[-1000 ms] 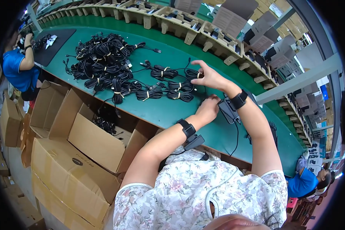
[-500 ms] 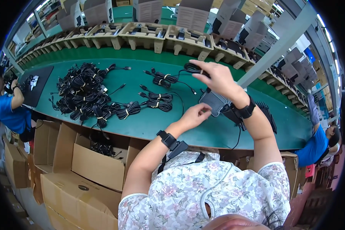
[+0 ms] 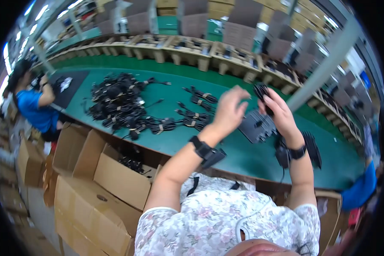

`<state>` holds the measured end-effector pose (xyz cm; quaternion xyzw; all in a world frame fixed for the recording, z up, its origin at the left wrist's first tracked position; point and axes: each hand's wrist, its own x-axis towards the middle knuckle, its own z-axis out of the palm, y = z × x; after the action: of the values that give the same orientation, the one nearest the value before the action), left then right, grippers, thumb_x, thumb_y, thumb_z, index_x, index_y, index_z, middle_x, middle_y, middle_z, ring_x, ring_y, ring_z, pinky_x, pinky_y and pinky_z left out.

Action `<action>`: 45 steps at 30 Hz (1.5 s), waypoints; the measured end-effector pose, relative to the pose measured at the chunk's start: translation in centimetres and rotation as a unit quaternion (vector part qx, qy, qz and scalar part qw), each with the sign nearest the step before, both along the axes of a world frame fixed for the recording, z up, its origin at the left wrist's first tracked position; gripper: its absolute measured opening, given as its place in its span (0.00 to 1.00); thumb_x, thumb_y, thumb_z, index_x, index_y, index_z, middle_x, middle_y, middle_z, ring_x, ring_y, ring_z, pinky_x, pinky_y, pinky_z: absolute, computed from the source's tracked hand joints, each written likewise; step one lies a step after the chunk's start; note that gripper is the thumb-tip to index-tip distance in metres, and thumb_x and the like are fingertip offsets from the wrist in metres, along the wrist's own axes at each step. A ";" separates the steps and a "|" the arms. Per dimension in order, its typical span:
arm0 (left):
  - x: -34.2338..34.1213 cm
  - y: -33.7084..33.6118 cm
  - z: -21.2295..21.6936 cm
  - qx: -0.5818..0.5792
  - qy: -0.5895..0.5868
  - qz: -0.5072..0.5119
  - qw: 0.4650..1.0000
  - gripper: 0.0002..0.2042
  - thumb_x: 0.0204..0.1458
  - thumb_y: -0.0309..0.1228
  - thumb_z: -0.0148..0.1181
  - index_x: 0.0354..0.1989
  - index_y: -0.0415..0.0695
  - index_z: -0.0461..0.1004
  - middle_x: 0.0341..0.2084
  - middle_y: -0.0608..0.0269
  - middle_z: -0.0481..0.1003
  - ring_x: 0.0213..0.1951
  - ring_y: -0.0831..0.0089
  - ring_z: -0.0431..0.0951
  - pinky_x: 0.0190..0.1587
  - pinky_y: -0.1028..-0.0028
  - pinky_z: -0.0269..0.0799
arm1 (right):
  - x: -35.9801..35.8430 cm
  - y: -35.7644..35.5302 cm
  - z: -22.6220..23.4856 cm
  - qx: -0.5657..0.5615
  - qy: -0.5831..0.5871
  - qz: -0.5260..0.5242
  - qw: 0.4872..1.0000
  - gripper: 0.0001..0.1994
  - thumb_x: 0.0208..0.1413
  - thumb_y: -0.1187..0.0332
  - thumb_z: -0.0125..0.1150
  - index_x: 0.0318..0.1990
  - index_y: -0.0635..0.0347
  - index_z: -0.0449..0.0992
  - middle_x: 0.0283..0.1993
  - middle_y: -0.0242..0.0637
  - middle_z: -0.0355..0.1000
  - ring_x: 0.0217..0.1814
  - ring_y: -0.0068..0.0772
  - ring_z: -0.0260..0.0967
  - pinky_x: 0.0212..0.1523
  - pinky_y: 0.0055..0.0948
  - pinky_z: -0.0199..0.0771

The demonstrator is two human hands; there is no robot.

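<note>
My right hand (image 3: 280,112) is closed around a bundled black cable (image 3: 261,93), held up over the green table. To its left, my left hand (image 3: 231,110) is raised with fingers curved and apart, slightly blurred, and nothing shows in it. Below and between the hands lies a dark grey flat tray-like piece (image 3: 257,127) with small fittings on it, partly covered by my right hand. Tied black cable bundles (image 3: 195,120) rest left of my left hand, beside a large heap of black cables (image 3: 117,100).
Beyond the green table (image 3: 158,138), cardboard trays (image 3: 187,50) with small devices form a row. A grey post (image 3: 324,64) rises at the right. Black ribbed pieces (image 3: 312,149) lie near my right wrist. Open cardboard boxes (image 3: 121,179) stand at the front left. A co-worker (image 3: 35,100) sits at the far left.
My left hand has lifted off the grey piece and moved up. My right hand has shifted right with the cable bundle. The whole view has turned, so the table appears shifted right.
</note>
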<state>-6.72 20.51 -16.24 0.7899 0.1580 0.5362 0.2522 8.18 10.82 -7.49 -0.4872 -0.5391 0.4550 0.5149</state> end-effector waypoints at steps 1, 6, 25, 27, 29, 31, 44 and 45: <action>0.7 -0.6 -0.6 -0.006 -0.007 -0.038 0.999 0.16 0.45 0.22 0.54 0.44 0.38 0.66 0.42 0.50 0.69 0.45 0.47 0.67 0.46 0.60 0.64 | -0.2 -0.3 -0.2 -0.002 0.005 0.007 1.000 0.15 0.59 0.71 0.45 0.52 0.65 0.61 0.33 0.31 0.65 0.36 0.20 0.62 0.39 0.19 0.62; 0.0 -4.6 -0.5 -0.221 -0.147 0.048 0.963 0.18 0.47 0.22 0.54 0.48 0.40 0.64 0.46 0.50 0.66 0.46 0.51 0.69 0.48 0.63 0.65 | -0.1 -1.6 -1.9 0.033 -0.021 -0.070 0.997 0.15 0.55 0.77 0.48 0.50 0.66 0.62 0.40 0.37 0.69 0.41 0.24 0.66 0.46 0.23 0.66; -2.1 -3.9 0.0 0.005 -0.078 0.113 0.991 0.21 0.43 0.18 0.52 0.49 0.40 0.63 0.40 0.57 0.69 0.41 0.57 0.70 0.48 0.62 0.63 | -0.5 -1.7 -5.2 0.139 -0.367 -0.024 0.920 0.12 0.53 0.80 0.52 0.46 0.67 0.66 0.43 0.35 0.69 0.42 0.23 0.67 0.46 0.22 0.66; -1.0 -3.2 -1.1 -0.078 0.003 -0.037 0.996 0.21 0.43 0.19 0.52 0.50 0.40 0.63 0.37 0.58 0.69 0.41 0.59 0.68 0.46 0.62 0.64 | -1.1 -2.0 -5.5 0.114 -0.281 -0.030 0.953 0.12 0.53 0.80 0.51 0.46 0.67 0.66 0.43 0.35 0.69 0.42 0.23 0.67 0.46 0.22 0.66; -0.8 -3.6 -2.1 -0.096 0.016 -0.036 0.995 0.21 0.44 0.20 0.52 0.50 0.40 0.62 0.36 0.58 0.69 0.40 0.58 0.68 0.45 0.63 0.64 | -1.6 -2.3 -6.1 0.059 -0.100 -0.049 0.992 0.12 0.53 0.80 0.51 0.46 0.66 0.66 0.43 0.36 0.69 0.43 0.23 0.66 0.46 0.23 0.66; -0.6 -4.1 -2.7 -0.134 0.047 -0.038 0.989 0.22 0.45 0.22 0.53 0.51 0.40 0.61 0.34 0.58 0.68 0.39 0.57 0.68 0.45 0.63 0.64 | -1.6 -2.2 -6.4 0.059 -0.050 -0.060 0.995 0.12 0.53 0.79 0.52 0.46 0.66 0.66 0.43 0.36 0.69 0.43 0.24 0.67 0.47 0.23 0.66; -0.5 -5.7 -2.1 -0.577 -0.164 -0.357 0.716 0.08 0.61 0.34 0.41 0.41 0.42 0.59 0.24 0.65 0.66 0.20 0.80 0.67 0.21 0.81 0.61 | -1.7 -0.8 -9.4 0.113 -0.007 -0.138 0.984 0.15 0.53 0.78 0.53 0.49 0.65 0.63 0.47 0.39 0.68 0.48 0.29 0.66 0.52 0.27 0.63; -0.7 -5.6 -2.4 -0.587 -0.137 -0.354 0.715 0.09 0.61 0.36 0.41 0.42 0.43 0.59 0.25 0.64 0.66 0.18 0.80 0.66 0.19 0.81 0.60 | -1.6 -0.9 -9.6 0.116 -0.025 -0.141 0.983 0.17 0.52 0.78 0.53 0.50 0.65 0.63 0.47 0.39 0.68 0.49 0.31 0.66 0.53 0.28 0.62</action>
<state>-7.37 14.89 -18.62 0.3994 0.1134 0.3100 0.8553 6.62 9.89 -17.08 -0.5063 -0.5269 0.3003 0.6131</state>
